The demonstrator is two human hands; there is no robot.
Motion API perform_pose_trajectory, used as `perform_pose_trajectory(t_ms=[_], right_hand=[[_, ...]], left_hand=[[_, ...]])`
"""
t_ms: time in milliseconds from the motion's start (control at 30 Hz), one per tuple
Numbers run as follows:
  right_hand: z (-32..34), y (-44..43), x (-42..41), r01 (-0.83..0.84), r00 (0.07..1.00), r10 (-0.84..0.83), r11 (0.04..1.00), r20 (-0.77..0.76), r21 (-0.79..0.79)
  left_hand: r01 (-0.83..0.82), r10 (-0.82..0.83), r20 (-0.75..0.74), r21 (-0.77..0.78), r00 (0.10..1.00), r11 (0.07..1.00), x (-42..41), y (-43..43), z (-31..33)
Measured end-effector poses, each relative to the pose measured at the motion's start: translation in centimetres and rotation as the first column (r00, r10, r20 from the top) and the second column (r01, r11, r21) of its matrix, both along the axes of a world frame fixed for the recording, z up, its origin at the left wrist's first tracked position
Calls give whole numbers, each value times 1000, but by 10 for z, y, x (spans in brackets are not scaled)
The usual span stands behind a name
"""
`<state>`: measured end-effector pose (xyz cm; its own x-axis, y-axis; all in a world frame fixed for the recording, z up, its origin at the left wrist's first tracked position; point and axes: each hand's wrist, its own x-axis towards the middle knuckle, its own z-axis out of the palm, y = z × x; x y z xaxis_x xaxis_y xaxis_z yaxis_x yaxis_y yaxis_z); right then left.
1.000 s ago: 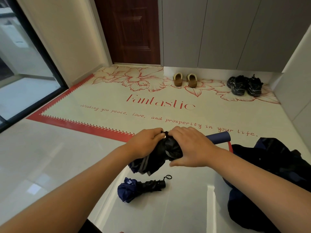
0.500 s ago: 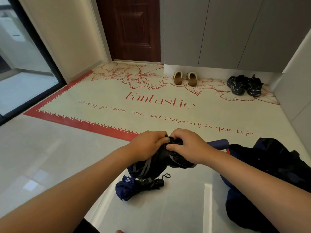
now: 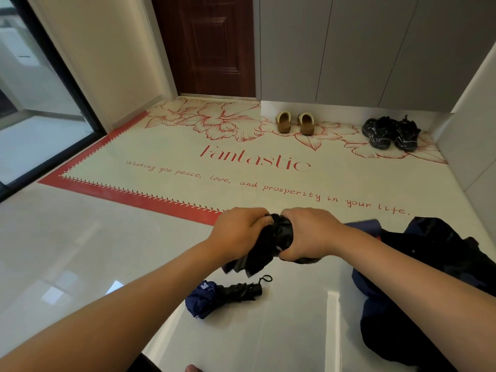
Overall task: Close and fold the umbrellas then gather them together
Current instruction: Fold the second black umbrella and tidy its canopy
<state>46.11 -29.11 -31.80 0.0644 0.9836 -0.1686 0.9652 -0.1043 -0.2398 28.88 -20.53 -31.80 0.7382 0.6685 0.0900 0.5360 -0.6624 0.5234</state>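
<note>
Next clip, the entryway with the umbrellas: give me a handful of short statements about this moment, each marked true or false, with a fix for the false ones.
1. Both hands, left hand and right hand, grip the black umbrella. True.
2. The folded navy umbrella lies on the mat. False: it lies on the pale floor tiles.
3. Tan slippers sit near the cabinet wall. True.
4. The black sneakers are left of the slippers. False: they are to the right.

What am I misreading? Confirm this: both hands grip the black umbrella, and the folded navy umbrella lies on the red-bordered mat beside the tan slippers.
One detail is wrong. In the head view the left hand and right hand do grip the black umbrella, but the folded navy umbrella lies on the glossy tile floor below the hands, not on the mat by the tan slippers.
</note>
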Motion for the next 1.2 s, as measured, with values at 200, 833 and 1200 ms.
perform_pose_trajectory(t_ms=[200, 833, 1200], right_hand=[[0, 0, -11, -137, 978, 96, 966, 187, 220], [-30, 2, -16, -356, 932, 233, 729, 277, 584], [-20, 9, -22, -284, 957, 272, 790, 104, 544]], left_hand=[[-203, 208, 36, -106, 977, 973, 3, 6, 2], [99, -237, -251, -462, 939, 882, -28, 45, 5], [-9, -151, -173, -688, 973, 725, -46, 51, 5]])
